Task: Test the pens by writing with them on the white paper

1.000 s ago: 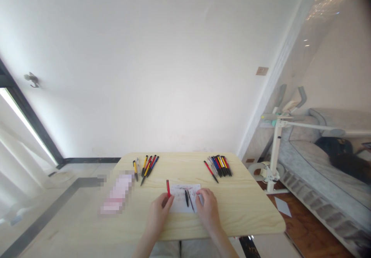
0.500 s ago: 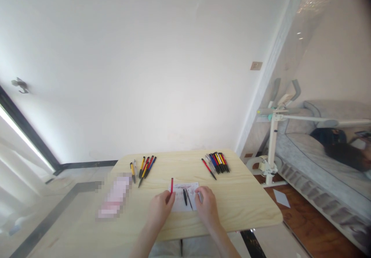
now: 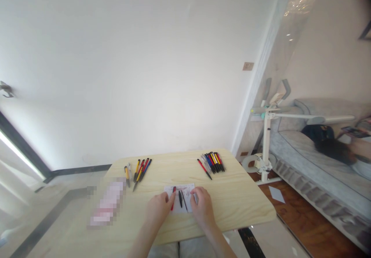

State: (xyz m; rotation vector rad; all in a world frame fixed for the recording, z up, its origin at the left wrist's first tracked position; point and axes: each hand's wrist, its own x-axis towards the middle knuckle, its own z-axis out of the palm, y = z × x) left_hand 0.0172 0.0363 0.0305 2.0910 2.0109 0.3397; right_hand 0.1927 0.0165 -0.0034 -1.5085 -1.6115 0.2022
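Observation:
My left hand (image 3: 156,210) is closed on a red pen (image 3: 173,198) whose far end lies tilted onto a small white sheet of paper (image 3: 188,190) with scribbles. A black pen (image 3: 180,198) and a thin dark refill (image 3: 184,201) lie on the sheet between my hands. My right hand (image 3: 202,209) rests on the sheet's right edge with its fingers curled; what they pinch is too small to make out.
The light wooden table (image 3: 237,200) carries a left group of several pens (image 3: 138,170) and a right group of several pens (image 3: 211,163). A blurred pink packet (image 3: 106,202) lies at the left. A white stand (image 3: 265,146) and a grey sofa with a person lying on it (image 3: 336,146) are on the right.
My left hand has tipped the red pen from upright down toward the paper and moved it slightly right. The view has shifted a little to the right.

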